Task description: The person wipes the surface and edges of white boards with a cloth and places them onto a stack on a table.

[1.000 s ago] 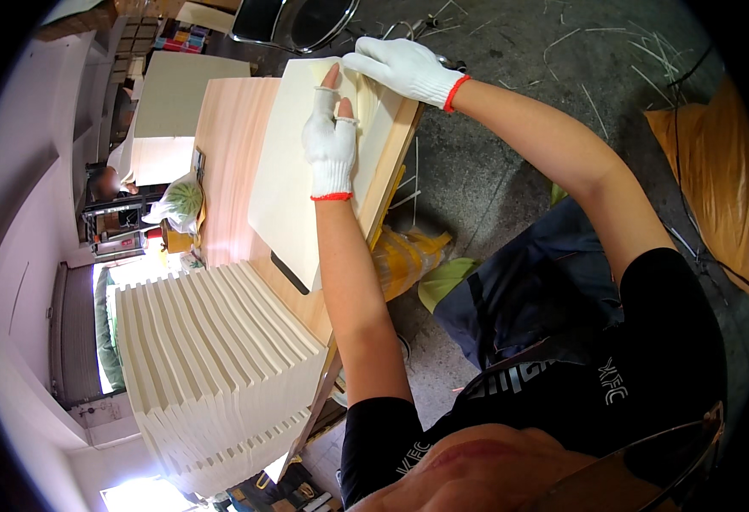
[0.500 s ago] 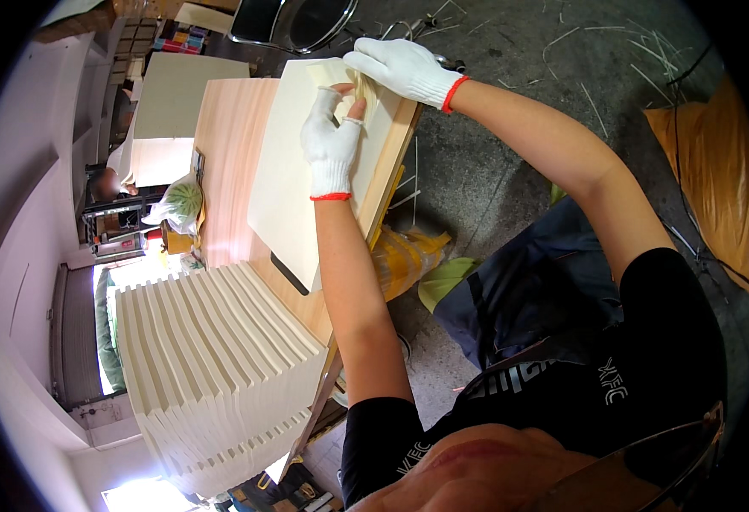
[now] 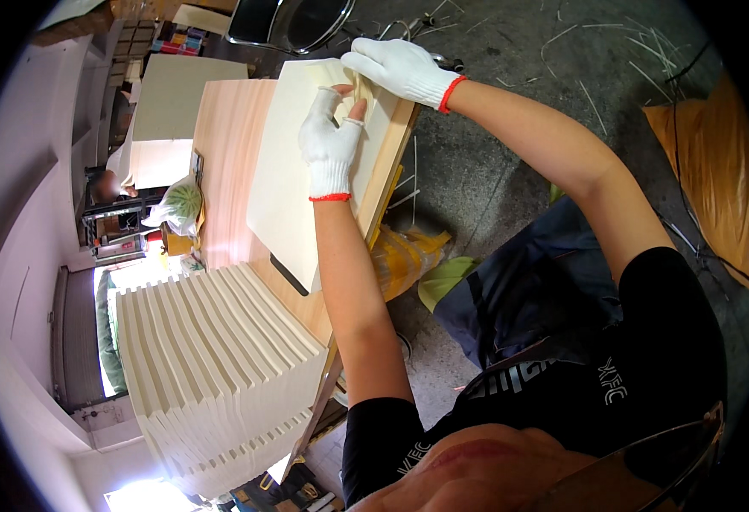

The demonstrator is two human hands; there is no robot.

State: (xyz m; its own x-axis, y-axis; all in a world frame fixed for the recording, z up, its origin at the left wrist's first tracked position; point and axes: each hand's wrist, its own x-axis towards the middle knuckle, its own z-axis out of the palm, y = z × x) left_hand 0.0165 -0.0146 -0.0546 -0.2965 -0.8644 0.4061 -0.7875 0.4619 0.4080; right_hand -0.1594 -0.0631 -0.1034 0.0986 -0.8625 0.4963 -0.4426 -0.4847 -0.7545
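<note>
A cream, sheet-like piece [image 3: 285,162] lies on the wooden table, with folded, strip-like cream material [image 3: 361,88] along its edge at the far end. My left hand [image 3: 332,141], in a white glove with thumb and a finger bare at the tips, curls closed on this material. From the right, my right hand [image 3: 404,72], fully gloved in white with a red cuff, bends over the same material with its fingers together. Its fingertips and their exact hold are partly hidden. A dark flat bar [image 3: 290,274] pokes out from under the near end of the large piece.
A tall stack of cream, layered pieces [image 3: 221,341] stands at the near left of the table [image 3: 229,154]. Farther left are a bagged watermelon [image 3: 185,200] and a large pale panel [image 3: 182,94]. A black chair [image 3: 306,21] stands beyond; thin offcuts litter the floor [image 3: 519,128].
Both hands stay at the folded cream material, with only a very slight shift to the left. The rest looks the same.
</note>
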